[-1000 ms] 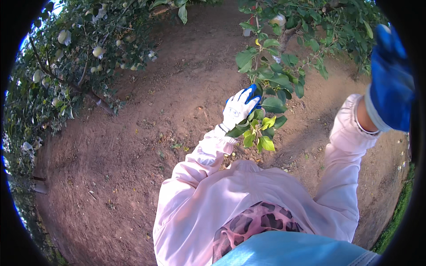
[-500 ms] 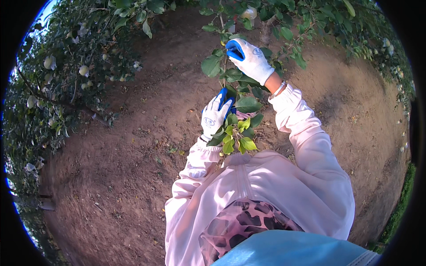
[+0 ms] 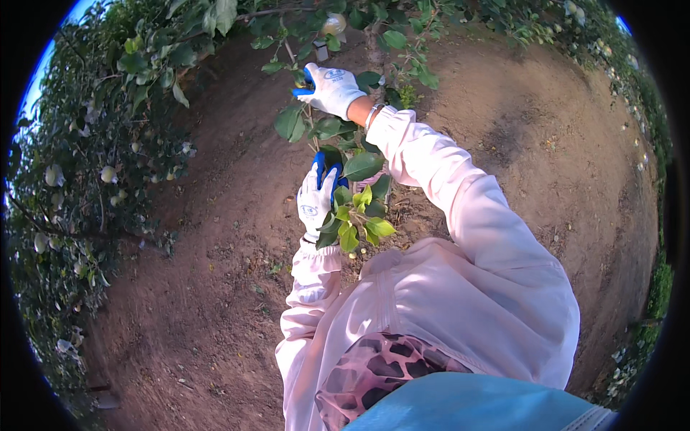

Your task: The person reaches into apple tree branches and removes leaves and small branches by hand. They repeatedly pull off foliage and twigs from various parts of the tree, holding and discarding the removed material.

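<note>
A slender leafy branch (image 3: 312, 136) of a fruit tree hangs before me, with bright young leaves (image 3: 350, 235) at its near tip. My left hand (image 3: 314, 203), in a white glove with blue palm and fingers, is closed round its lower part among dark green leaves. Farther up, my right hand (image 3: 332, 90), gloved alike, is bent round the same branch, with thumb and forefinger on either side. What lies between its fingertips is partly hidden. A pale fruit (image 3: 333, 25) hangs just beyond the right hand.
Dense trees with pale fruits (image 3: 109, 174) stand at the left, some fruits in clear wrapping. A tree trunk (image 3: 375, 54) rises beyond my right hand. Bare brown soil (image 3: 503, 187) spreads around me, with more foliage along the right edge.
My view has turned a little, so the branch and both hands appear farther left. Both hands stay at the branch, with the right one's thumb and forefinger now looking wider apart.
</note>
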The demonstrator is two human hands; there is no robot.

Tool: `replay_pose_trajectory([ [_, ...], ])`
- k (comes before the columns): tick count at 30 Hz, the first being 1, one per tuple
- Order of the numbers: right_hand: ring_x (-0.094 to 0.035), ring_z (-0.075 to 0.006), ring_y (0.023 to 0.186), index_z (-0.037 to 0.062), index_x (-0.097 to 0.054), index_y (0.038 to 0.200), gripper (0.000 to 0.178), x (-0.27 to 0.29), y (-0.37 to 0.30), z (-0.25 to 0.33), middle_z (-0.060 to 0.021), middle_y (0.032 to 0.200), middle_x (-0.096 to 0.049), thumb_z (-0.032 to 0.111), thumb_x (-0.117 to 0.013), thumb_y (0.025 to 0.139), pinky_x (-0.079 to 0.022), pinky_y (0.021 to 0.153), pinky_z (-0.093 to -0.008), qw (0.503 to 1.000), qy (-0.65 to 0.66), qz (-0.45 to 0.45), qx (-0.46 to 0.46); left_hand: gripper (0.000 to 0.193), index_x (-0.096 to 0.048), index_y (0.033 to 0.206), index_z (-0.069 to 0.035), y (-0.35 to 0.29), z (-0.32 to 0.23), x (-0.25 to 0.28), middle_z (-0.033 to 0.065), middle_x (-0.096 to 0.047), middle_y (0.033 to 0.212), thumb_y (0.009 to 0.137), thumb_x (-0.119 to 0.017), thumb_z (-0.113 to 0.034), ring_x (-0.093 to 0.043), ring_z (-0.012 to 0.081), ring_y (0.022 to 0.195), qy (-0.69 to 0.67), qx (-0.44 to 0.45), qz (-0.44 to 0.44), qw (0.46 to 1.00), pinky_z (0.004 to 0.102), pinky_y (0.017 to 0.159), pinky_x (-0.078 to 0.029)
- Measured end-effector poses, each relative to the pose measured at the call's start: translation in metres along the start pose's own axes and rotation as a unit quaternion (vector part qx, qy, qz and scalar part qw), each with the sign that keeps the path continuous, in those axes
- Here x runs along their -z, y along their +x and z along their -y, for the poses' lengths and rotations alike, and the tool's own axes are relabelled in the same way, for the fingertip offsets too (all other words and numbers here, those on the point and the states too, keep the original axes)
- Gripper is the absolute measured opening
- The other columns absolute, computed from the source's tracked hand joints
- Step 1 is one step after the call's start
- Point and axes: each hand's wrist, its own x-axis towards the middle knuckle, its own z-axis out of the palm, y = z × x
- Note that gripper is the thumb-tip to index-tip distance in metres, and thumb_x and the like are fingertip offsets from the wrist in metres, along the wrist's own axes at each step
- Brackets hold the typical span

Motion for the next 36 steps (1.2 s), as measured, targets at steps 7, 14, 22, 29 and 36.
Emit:
replay_pose_trajectory([
  [7,-0.064,-0.0365,0.086,0.0109,-0.060,0.101,0.026,-0.012,-0.003,-0.011,-0.0149,0.088,-0.067,0.031,-0.059,0.086,-0.049,0.073,-0.0468,0.984,0.143,-0.108,0.006,0.035,-0.065,0.113,-0.011,0.006,0.001,0.001,0.0157,-0.053,0.133,0.078,-0.068,-0.012,-0.060,0.0351,0.109,-0.030,0.001,-0.026,0.999,0.0418,0.087,-0.051],
  [14,-0.061,-0.0153,0.067,0.0060,-0.062,0.099,0.018,-0.002,-0.055,-0.067,-0.0073,0.081,-0.066,0.021,-0.065,0.089,-0.048,0.062,-0.0303,0.933,0.351,-0.076,0.001,0.032,-0.061,0.118,-0.006,0.008,-0.005,0.006,0.0191,-0.050,0.134,0.087,-0.062,-0.010,-0.059,0.0301,0.112,-0.371,0.121,-0.064,0.918,0.0346,0.091,-0.050],
  [22,-0.058,-0.0116,0.059,0.0062,-0.058,0.103,0.014,0.023,-0.097,-0.187,-0.0047,0.080,-0.062,0.015,-0.060,0.093,-0.049,0.050,-0.0264,0.749,0.613,-0.204,-0.143,0.039,-0.054,0.120,0.004,0.037,0.047,0.022,0.0154,-0.064,0.113,0.087,-0.064,-0.014,-0.063,0.0257,0.099,-0.091,-0.273,-0.128,0.949,0.0354,0.084,-0.051],
  [29,-0.063,-0.0163,0.090,0.0092,-0.045,0.129,0.046,0.053,-0.057,-0.236,-0.0077,0.110,-0.062,0.022,-0.066,0.090,-0.054,0.068,-0.0310,0.759,0.561,-0.290,-0.158,0.036,-0.056,0.118,0.002,0.012,0.020,0.065,0.0129,-0.064,0.112,0.089,-0.061,-0.019,-0.062,0.0238,0.096,-0.173,0.000,-0.154,0.973,0.0347,0.082,-0.050],
  [36,-0.058,-0.0150,0.105,0.0065,-0.046,0.133,0.046,0.027,-0.033,-0.215,-0.0070,0.121,-0.058,0.017,-0.063,0.092,-0.053,0.080,-0.0317,0.778,0.611,-0.089,-0.116,0.033,-0.057,0.115,-0.001,0.017,-0.010,0.032,0.0103,-0.064,0.110,0.092,-0.059,-0.024,-0.061,0.0219,0.094,-0.286,0.222,-0.207,0.909,0.0339,0.081,-0.048],
])
